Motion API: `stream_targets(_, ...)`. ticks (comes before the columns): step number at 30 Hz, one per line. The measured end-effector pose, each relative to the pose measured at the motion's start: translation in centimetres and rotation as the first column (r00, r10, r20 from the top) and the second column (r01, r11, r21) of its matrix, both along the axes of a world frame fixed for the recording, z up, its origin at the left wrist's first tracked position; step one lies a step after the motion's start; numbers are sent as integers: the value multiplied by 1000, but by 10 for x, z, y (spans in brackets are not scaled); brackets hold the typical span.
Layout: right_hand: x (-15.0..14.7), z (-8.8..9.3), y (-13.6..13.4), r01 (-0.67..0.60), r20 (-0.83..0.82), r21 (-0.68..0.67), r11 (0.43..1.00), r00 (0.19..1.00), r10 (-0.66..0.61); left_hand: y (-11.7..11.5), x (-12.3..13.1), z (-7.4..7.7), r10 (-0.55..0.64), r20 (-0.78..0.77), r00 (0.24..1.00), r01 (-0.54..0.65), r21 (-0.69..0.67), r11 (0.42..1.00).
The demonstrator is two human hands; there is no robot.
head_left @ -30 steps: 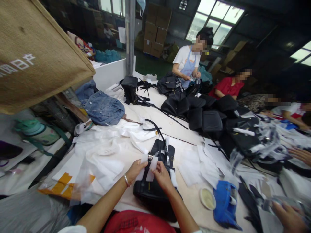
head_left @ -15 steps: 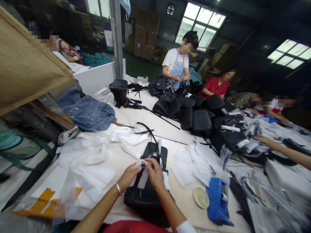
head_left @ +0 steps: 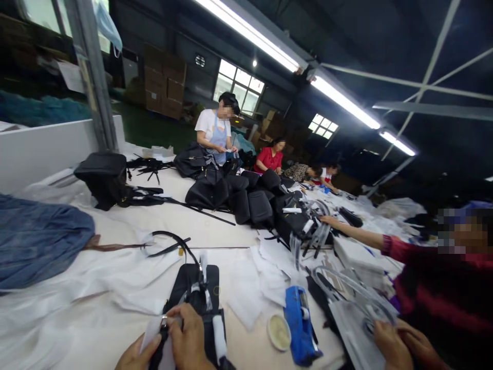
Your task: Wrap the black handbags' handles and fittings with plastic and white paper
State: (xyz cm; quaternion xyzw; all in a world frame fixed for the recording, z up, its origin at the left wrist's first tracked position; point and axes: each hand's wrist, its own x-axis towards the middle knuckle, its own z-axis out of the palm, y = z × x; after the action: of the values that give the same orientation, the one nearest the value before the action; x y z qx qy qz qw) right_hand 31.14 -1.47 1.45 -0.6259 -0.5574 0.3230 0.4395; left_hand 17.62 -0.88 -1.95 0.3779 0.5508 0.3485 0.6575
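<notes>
At the bottom of the view a black bag [head_left: 211, 275] lies on the white table, with its thin handle [head_left: 175, 237] looping up beyond it. My left hand [head_left: 139, 354] is closed at the lower edge, pinching a black strap [head_left: 157, 353] near its small metal buckle [head_left: 164, 320]. My right hand [head_left: 188, 336] closes on the same strap from the other side, thumb and fingers by the buckle. A white wrapping sheet [head_left: 151, 329] is caught between the hands. A white wrapped roll [head_left: 219, 336] lies along the bag's right side.
A blue tape dispenser [head_left: 298, 326] and a round tub lid [head_left: 279, 332] sit to the right, near loose white sheets [head_left: 244, 293]. Denim clothing [head_left: 42, 239] lies left. Black bags [head_left: 258, 205] are heaped farther back. A co-worker's arm [head_left: 358, 235] reaches in from the right.
The view has swung right and upward, so my hands and the bag appear lower and farther left. A co-worker at the right has come into view. My hands keep their hold.
</notes>
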Motion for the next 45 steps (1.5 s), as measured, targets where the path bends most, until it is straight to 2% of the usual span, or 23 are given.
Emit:
stream_targets(3, 5, 4, -5, -44, -108, -50, 998, 993, 38, -11, 5, 20, 53, 8, 999, -53, 39, 998)
stream_targets(5, 15, 3, -7, -81, -336, -198, 977, 942, 10, -16, 9, 34, 52, 67, 996, -56, 66, 996)
stream_targets(6, 20, 1, -6, -87, -483, -291, 953, 873, -68, -16, 10, 38, 55, 84, 995, -61, 65, 996)
stream_targets(7, 24, -2, -4, -126, -583, -359, 925, 804, -117, -16, 11, 39, 62, 82, 995, -67, 64, 996)
stream_targets(9, 30, -8, -1, -264, -676, -442, 858, 726, -125, -15, 10, 37, 79, 100, 992, -86, 58, 995)
stream_targets(12, 30, -6, -1, -458, -726, -444, 770, 688, -9, -17, 7, 30, 92, 164, 982, -101, 51, 994)
stream_targets(14, 28, -2, -3, -518, -738, -412, 749, 673, 59, -17, 7, 27, 86, 179, 980, -96, 51, 994)
stream_targets(17, 22, 0, -1, -523, -721, -386, 760, 684, 105, -16, 7, 25, 46, 142, 989, -60, 93, 994)
stream_targets(19, 19, -3, 3, -499, -693, -374, 782, 711, 122, -15, 9, 25, 33, 60, 998, -42, 161, 986)
stream_targets(22, 14, -8, 8, -447, -637, -349, 824, 758, 142, -16, 13, 28, 89, -134, 987, -47, 289, 956)
stream_targets(24, 13, -11, 9, -397, -606, -340, 853, 785, 124, -16, 15, 30, 109, -199, 974, -45, 301, 953)
stream_targets(29, 15, -16, 8, -251, -474, -354, 901, 878, 58, -19, 16, 34, -13, -52, 999, 24, 214, 976)
stream_targets(32, 15, -17, 8, -117, -253, -307, 944, 967, 38, -22, 19, 32, -18, -41, 999, 29, 309, 951)
stream_targets(34, 13, -15, 8, -47, -144, -267, 963, 990, 8, -24, 22, 28, 18, -76, 997, 11, 362, 932)
stream_targets(35, 13, -14, 8, -44, -139, -274, 961, 990, 6, -25, 24, 25, 23, -90, 996, 11, 360, 933)
stream_targets(37, 15, -11, 7, -118, -240, -341, 933, 970, 35, -26, 26, 20, -16, -72, 997, 37, 302, 953)
stream_targets(39, 20, -7, 4, -246, -416, -394, 886, 907, 66, -25, 26, 15, -74, 4, 997, 71, 234, 970)
stream_targets(41, 27, -3, 1, -330, -549, -383, 863, 833, 75, -24, 24, 13, -117, 81, 990, 98, 213, 972)
stream_targets(43, 31, -2, -2, -340, -595, -355, 871, 801, 70, -23, 21, 13, -148, 116, 982, 119, 223, 968)
stream_targets(45, 33, -3, -4, -312, -579, -347, 884, 813, 60, -22, 18, 16, -190, 109, 976, 158, 249, 955)
